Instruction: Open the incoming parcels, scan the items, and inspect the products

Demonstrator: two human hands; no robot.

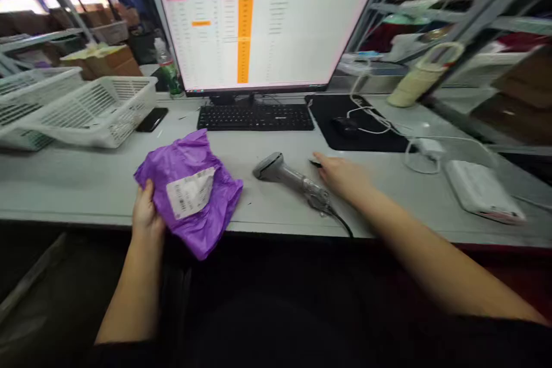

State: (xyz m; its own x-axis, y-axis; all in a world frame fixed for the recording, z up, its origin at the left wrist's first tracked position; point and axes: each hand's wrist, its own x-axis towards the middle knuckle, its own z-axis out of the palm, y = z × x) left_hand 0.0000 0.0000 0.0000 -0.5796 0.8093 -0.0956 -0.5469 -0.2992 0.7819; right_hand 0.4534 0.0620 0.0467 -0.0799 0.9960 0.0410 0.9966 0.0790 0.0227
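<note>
Purple plastic bag (pixel 194 162), one, crumpled, white label (pixel 190 192) toward the wearer. Possible faults: slip or swing, since the only visible hold is at one side; unreadable label, should the slick film fold across it; snag, should the right hand (pixel 345 178) or its forearm catch the cable (pixel 342 223) and drag the grey scanner (pixel 295 179) across the table (pixel 86 184). Position: bag at the table's front edge, lower corner reaching past it in view; contact with the tabletop cannot be told; scanner to its right, apart. Grip: left hand (pixel 148 211) clamped on the bag's left edge, thumb on the face, fingers hidden beneath; most of the bag lies right of the thumb, unsupported as far as shows. Right hand: fingertips at a small dark object (pixel 315 163), blurred; pinched or merely touched, cannot tell.
</note>
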